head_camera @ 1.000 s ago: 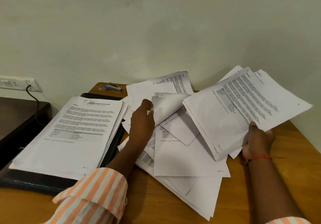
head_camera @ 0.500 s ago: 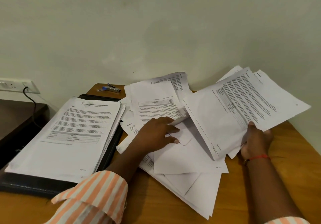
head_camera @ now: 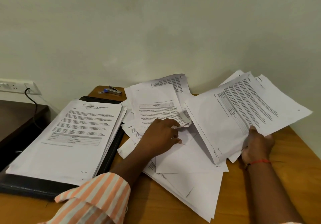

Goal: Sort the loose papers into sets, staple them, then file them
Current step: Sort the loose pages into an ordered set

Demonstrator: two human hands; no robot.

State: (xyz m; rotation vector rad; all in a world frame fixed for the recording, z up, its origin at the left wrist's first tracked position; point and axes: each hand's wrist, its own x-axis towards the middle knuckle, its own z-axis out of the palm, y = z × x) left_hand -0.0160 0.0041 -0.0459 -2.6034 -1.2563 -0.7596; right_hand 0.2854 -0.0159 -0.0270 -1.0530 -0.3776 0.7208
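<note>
1. Nearest the camera, a peach-and-white striped sleeve [head_camera: 93, 196] covered the left forearm, which reached forward over the wooden worktop [head_camera: 271, 197].
2. The loose papers [head_camera: 187, 169] lay scattered in an overlapping heap at the worktop's middle, some face down, their near corners pointing toward the person.
3. The left hand [head_camera: 160, 136] rested palm down on that heap, its grip narrow, fingertips [head_camera: 177, 125] pinching the crumpled corner of a printed sheet [head_camera: 156, 109].
4. The right hand [head_camera: 257, 145], a red thread [head_camera: 259, 162] at the wrist, had its grip closed on a held set of sheets [head_camera: 243, 112], thumb on top, the set tilted up off the worktop, printed side showing.
5. To the left, a neat sorted stack [head_camera: 69, 136] lay on an open black folder [head_camera: 111, 147], just beside the heap.
6. Further back, a stapler [head_camera: 113, 90] sat at the worktop's far edge, apart from both hands.
7. A wall socket [head_camera: 19, 86] with a black cable [head_camera: 33, 102] was at far left.
</note>
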